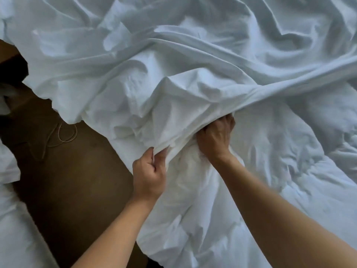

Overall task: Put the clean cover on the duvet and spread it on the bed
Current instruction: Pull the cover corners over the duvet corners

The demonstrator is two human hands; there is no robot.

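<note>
A white duvet cover (173, 60) lies crumpled across the upper part of the head view, its lower edge lifted into a fold. The puffier white duvet (270, 161) lies below and right of that edge. My left hand (149, 171) pinches the cover's edge near the middle of the frame. My right hand (216, 136) is curled round white fabric just under the lifted edge, its fingertips hidden beneath the cover. Whether it holds the duvet or the cover cannot be told.
A brown floor (73, 180) shows at the left with a thin loop of cord (63, 132) lying on it. More white bedding (11, 219) lies along the left edge. The bed's side edge runs diagonally from upper left to bottom centre.
</note>
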